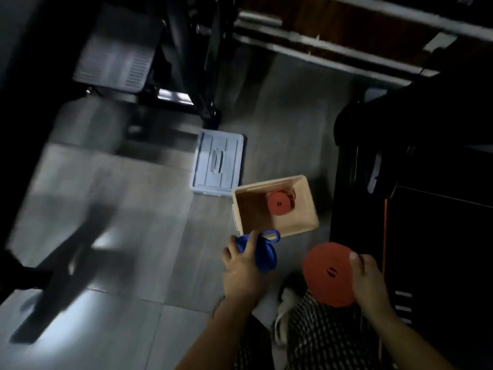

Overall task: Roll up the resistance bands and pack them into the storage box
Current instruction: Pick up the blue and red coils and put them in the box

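Right now your right hand (369,279) is pinching the rolled orange-red resistance band (329,275), your left hand (242,265) clutching the bunched blue band (265,256), both near the open beige plastic box (293,231). Keep squeezing the roll flat while lowering it in.

No text, label, brand or number was legible. The view was dim and motion-blurred. The storage box (306,209), the pale lid (217,164) beside it and the nearer red rolled band (329,273) showed plain surfaces only.
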`<act>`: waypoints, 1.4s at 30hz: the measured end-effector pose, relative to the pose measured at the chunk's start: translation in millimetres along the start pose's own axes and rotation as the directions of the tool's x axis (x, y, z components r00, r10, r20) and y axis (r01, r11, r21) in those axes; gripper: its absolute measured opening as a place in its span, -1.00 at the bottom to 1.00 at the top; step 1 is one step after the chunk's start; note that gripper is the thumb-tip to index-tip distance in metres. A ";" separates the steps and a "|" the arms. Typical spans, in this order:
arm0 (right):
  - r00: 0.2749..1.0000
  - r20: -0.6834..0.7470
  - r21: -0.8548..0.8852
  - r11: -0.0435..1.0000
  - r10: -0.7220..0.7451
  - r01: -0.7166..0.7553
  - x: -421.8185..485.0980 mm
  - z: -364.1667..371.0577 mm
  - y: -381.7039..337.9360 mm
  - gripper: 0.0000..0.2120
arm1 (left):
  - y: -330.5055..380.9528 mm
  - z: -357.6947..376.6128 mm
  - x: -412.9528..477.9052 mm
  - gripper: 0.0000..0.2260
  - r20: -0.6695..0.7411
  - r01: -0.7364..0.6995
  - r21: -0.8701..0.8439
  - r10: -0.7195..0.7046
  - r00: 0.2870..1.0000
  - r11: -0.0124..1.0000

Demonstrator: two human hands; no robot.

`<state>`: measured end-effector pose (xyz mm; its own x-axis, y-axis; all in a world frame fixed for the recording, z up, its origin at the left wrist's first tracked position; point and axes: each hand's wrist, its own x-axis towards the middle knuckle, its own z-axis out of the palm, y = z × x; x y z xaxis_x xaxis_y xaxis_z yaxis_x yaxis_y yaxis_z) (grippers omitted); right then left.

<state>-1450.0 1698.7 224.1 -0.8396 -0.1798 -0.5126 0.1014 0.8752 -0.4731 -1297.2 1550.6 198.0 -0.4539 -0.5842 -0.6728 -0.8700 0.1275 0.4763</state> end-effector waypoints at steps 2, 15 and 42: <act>1.000 -0.022 -0.026 1.000 0.011 -0.011 27.1 13.3 7.9 -0.59 | 3.1 26.5 35.0 -0.23 0.008 0.055 -0.016 -0.055 0.998 0.998; 0.991 0.113 -0.038 0.997 0.069 -0.065 228.0 127.4 84.9 -0.75 | 4.8 171.3 294.7 -0.23 0.003 0.406 -0.094 -0.407 0.913 0.909; 0.972 0.215 -0.144 0.982 -0.092 0.124 376.1 272.0 133.9 -0.66 | -65.4 276.0 404.5 -0.59 0.034 0.453 -0.531 -0.516 0.856 0.716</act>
<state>-1607.1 1626.2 -226.9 -0.7113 -0.3516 -0.6087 -0.0816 0.9014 -0.4253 -1477.1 1527.2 -261.5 0.0539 -0.5384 -0.8409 -0.7268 -0.5987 0.3367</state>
